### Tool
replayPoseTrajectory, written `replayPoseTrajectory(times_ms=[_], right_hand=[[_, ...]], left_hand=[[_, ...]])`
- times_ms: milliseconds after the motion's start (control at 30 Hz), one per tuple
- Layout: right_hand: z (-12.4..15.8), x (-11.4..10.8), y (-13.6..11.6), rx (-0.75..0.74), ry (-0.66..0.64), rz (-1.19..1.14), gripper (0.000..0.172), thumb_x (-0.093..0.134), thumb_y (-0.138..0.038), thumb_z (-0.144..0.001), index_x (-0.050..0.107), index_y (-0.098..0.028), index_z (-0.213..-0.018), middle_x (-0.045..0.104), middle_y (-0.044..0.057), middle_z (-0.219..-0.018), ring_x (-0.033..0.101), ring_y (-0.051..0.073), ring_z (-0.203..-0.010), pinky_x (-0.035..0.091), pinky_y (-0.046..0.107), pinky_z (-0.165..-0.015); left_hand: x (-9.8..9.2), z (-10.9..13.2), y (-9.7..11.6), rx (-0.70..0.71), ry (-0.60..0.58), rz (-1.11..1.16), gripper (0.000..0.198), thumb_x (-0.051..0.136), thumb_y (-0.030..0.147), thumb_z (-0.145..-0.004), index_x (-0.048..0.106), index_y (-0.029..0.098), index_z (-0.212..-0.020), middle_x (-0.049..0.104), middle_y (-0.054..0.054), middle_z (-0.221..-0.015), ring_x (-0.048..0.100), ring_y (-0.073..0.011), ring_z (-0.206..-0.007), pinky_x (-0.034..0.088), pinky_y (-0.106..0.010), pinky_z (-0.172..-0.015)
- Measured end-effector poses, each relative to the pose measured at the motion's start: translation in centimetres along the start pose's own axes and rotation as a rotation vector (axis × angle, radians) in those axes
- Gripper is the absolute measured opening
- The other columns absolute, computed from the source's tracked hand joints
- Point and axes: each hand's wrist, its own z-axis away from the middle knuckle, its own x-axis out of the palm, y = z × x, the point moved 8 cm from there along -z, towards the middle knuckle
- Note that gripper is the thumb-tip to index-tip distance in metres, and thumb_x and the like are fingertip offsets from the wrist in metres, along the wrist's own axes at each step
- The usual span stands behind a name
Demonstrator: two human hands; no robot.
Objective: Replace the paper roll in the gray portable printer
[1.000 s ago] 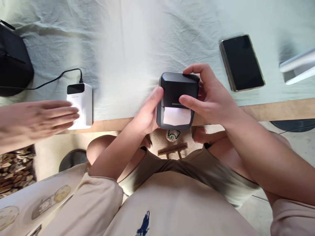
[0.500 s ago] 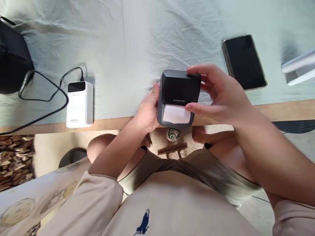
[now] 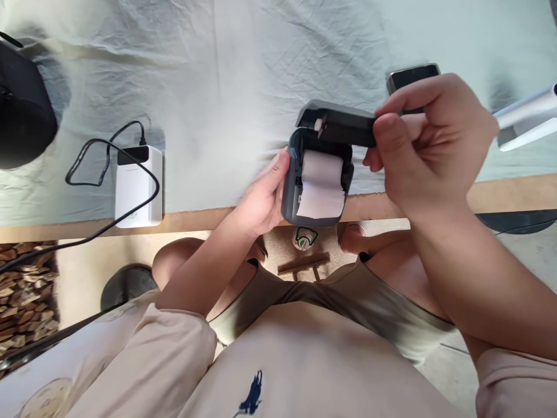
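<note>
A dark label printer is held up over the table's front edge, its inside exposed. My left hand is closed round the printer's left side. The printer's black lid is swung up at the far end, and my right hand pinches its right edge between thumb and fingers. Inside the printer lies a white paper roll, with a loose strip reaching toward the front. Part of a smartphone shows behind my right hand, which covers the rest of it.
On the left of the cloth-covered table stands a white power bank with a black cable looped across it. A black object sits at the far left. A white object lies at the right edge.
The printer's lid was shut with only a paper strip showing; now it is raised and the roll is visible. My right hand has moved up and right with the lid. The cable has shifted.
</note>
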Motion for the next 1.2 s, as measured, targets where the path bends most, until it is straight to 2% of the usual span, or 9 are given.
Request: replayPoseTrajectory(times_ms=[133,167,267,400,533,667,800,933,1200], right_hand=[[-1.2,0.1,-0.9,0.023,-0.052,0.041,0.075,0.097,-0.070,-0.095,0.069,-0.046,-0.160,0.079,0.010,-0.135,0.079,0.038,-0.138,0.076,0.053,-0.096],[-1.3,-0.2,-1.0,0.030,-0.024,0.048,0.068,0.093,-0.069,-0.099,0.070,-0.046,-0.158,0.079,0.009,-0.134,0.080,0.037,-0.134,0.076,0.051,-0.093],[-1.0,-1.8,-1.2,-0.012,0.166,0.010,0.020,0.069,-0.046,-0.118,0.077,-0.038,-0.134,0.082,0.006,-0.123,0.083,0.025,-0.105,0.068,0.042,-0.077],[0.1,-1.0,-2.8,-0.270,0.165,-0.041,0.009,0.073,-0.018,-0.105,0.075,-0.027,-0.108,0.084,-0.001,-0.106,0.072,0.013,-0.076,0.057,0.033,-0.067],[0.3,-0.1,-3.2,-0.336,0.082,0.067,0.008,0.073,-0.025,-0.109,0.078,-0.025,-0.115,0.085,0.002,-0.110,0.074,0.015,-0.083,0.054,0.033,-0.067],[-0.1,-0.1,-1.7,-0.210,0.014,0.257,0.020,0.065,-0.025,-0.111,0.082,-0.024,-0.121,0.085,0.005,-0.110,0.068,0.015,-0.075,0.055,0.035,-0.068],[0.0,0.5,-0.8,-0.108,-0.094,0.357,0.027,0.066,-0.027,-0.111,0.086,-0.026,-0.129,0.086,0.006,-0.112,0.075,0.020,-0.083,0.059,0.038,-0.074],[-0.1,0.4,-1.1,-0.061,-0.105,0.358,0.031,0.063,-0.027,-0.112,0.088,-0.024,-0.130,0.086,0.007,-0.108,0.076,0.021,-0.083,0.060,0.038,-0.078],[-0.1,1.0,-0.5,0.042,-0.184,0.506,0.036,0.069,-0.033,-0.103,0.091,-0.026,-0.132,0.084,0.006,-0.094,0.075,0.026,-0.078,0.047,0.039,-0.070]], left_hand=[[-0.4,-0.2,-0.3,-0.054,0.034,0.025,0.039,0.055,0.051,-0.129,0.083,0.024,-0.128,0.092,-0.005,-0.121,0.083,-0.0358,-0.152,0.073,-0.045,-0.123],[-0.3,-0.3,-0.3,-0.074,0.032,0.036,0.044,0.048,0.050,-0.131,0.083,0.023,-0.129,0.093,-0.005,-0.122,0.084,-0.0355,-0.150,0.074,-0.045,-0.123],[-0.2,-0.4,-0.3,-0.087,0.040,0.049,0.049,0.041,0.048,-0.133,0.082,0.020,-0.129,0.093,-0.007,-0.124,0.086,-0.0357,-0.145,0.074,-0.047,-0.124],[-0.4,-0.3,0.0,-0.056,0.085,0.052,0.049,0.041,0.048,-0.134,0.081,0.020,-0.126,0.091,-0.006,-0.114,0.087,-0.0342,-0.143,0.070,-0.049,-0.129],[-0.2,-0.1,-0.3,-0.113,0.093,0.065,0.054,0.039,0.056,-0.133,0.080,0.021,-0.137,0.091,-0.009,-0.123,0.083,-0.0363,-0.151,0.068,-0.052,-0.132],[-0.1,0.1,-0.1,-0.112,0.112,0.077,0.049,0.044,0.051,-0.133,0.078,0.020,-0.151,0.092,-0.010,-0.134,0.080,-0.0366,-0.156,0.067,-0.051,-0.133],[0.2,0.3,-0.1,-0.121,0.077,0.042,0.043,0.050,0.048,-0.132,0.081,0.018,-0.139,0.093,-0.010,-0.128,0.086,-0.0347,-0.146,0.072,-0.045,-0.125],[0.1,0.2,0.1,-0.080,0.068,0.036,0.040,0.054,0.046,-0.131,0.082,0.018,-0.130,0.093,-0.010,-0.123,0.090,-0.0344,-0.138,0.075,-0.043,-0.117],[-0.5,0.2,-0.2,-0.100,0.102,0.034,0.043,0.050,0.048,-0.132,0.080,0.018,-0.141,0.090,-0.009,-0.120,0.091,-0.0325,-0.132,0.077,-0.037,-0.101]])
